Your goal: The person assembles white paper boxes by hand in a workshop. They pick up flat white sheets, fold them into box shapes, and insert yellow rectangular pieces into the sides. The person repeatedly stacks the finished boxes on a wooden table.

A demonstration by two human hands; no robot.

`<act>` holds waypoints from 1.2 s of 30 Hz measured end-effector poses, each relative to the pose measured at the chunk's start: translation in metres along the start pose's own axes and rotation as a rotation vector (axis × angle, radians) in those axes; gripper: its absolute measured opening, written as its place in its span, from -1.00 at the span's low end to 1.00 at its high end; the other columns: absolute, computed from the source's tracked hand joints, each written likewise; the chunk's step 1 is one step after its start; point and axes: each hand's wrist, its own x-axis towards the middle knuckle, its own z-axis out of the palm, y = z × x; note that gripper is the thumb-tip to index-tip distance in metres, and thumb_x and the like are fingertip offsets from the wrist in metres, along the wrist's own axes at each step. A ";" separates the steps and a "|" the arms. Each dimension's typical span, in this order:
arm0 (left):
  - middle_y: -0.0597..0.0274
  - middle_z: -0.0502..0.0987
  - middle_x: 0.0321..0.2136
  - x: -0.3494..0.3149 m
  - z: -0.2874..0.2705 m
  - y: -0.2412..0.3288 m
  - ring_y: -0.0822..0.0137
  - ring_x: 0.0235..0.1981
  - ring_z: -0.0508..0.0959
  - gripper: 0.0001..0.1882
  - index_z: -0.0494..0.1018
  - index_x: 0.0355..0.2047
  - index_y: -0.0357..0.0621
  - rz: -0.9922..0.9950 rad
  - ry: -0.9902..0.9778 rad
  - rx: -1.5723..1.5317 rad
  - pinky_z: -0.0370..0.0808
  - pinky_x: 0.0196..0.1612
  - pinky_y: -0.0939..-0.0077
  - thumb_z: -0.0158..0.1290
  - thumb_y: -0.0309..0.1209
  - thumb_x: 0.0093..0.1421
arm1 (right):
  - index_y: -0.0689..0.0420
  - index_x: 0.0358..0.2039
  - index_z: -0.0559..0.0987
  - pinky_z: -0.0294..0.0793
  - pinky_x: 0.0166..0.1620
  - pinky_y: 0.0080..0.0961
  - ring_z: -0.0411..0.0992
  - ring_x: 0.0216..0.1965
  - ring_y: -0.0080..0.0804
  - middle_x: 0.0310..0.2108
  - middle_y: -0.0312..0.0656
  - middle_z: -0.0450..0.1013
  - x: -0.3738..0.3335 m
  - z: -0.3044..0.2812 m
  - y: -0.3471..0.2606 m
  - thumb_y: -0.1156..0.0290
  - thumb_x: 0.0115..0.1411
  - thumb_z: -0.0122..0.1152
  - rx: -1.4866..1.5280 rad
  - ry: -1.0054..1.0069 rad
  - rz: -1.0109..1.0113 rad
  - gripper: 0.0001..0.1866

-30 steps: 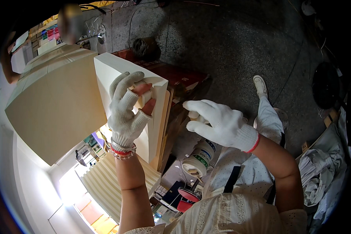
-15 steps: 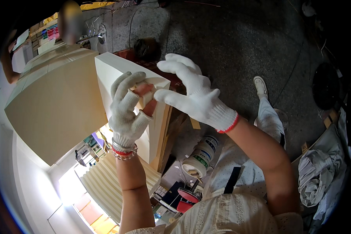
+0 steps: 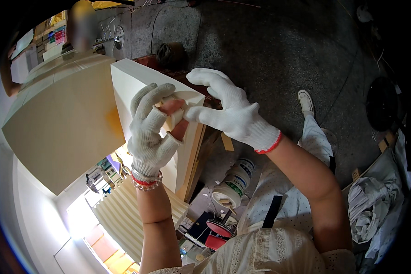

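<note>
Pinches a small cream block point(image 3: 174, 119) between the bare thumb and forefinger of the left hand point(image 3: 150, 125), near the right-hand corner of a white slab point(image 3: 131, 76); cannot tell resting against the slab from hovering just over it. Holds the right hand point(image 3: 233, 109) spread, with the covered thumb up at the right side of the small cream block and the other fingers well apart from it, curved beyond the corner; cannot tell light contact there from mere overlap. Could drop the small cream block through a slackened pinch, with only two exposed fingertips plainly on it, and so lose it over the edge toward the dark floor point(image 3: 260, 50) or the white bucket point(image 3: 228, 192). Could also twist it askew by pushing unevenly with the right thumb. Could dent the white slab, if soft, by bearing down with the left palm, or scuff it with the bracelet point(image 3: 147, 184) by dragging the wrist low. Could bump the large beige form point(image 3: 61, 123) by swinging the left forearm outward.
</note>
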 end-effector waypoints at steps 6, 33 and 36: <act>-0.01 0.50 -0.01 0.001 -0.003 0.001 -0.03 0.12 0.39 -0.61 0.54 -0.18 -0.28 0.010 -0.008 0.004 0.30 0.16 0.19 0.26 -0.47 -0.07 | 0.16 0.19 0.32 0.33 0.21 -0.24 0.28 0.20 -0.24 0.20 -0.08 0.23 -0.007 -0.012 0.001 0.27 0.13 0.36 -0.002 -0.048 0.051 -0.34; -0.12 0.34 0.12 -0.126 0.032 0.004 -0.03 0.02 0.50 -0.21 0.23 0.20 -0.18 -0.589 0.246 0.101 0.51 -0.08 0.29 0.21 -0.59 -0.11 | 0.29 -0.26 0.48 0.45 -0.42 -0.58 0.44 -0.51 -0.64 -0.51 -0.25 0.50 -0.031 0.031 -0.057 0.35 0.17 0.19 0.418 -0.871 0.664 -0.75; -0.04 0.49 -0.07 -0.124 0.030 0.002 0.05 -0.19 0.58 -0.41 0.37 0.02 -0.20 -0.465 0.367 0.135 0.54 -0.21 0.32 0.24 -0.55 -0.08 | 0.31 -0.24 0.48 0.47 -0.42 -0.61 0.43 -0.53 -0.63 -0.49 -0.23 0.50 -0.029 0.037 -0.070 0.38 0.18 0.16 0.422 -0.822 0.705 -0.76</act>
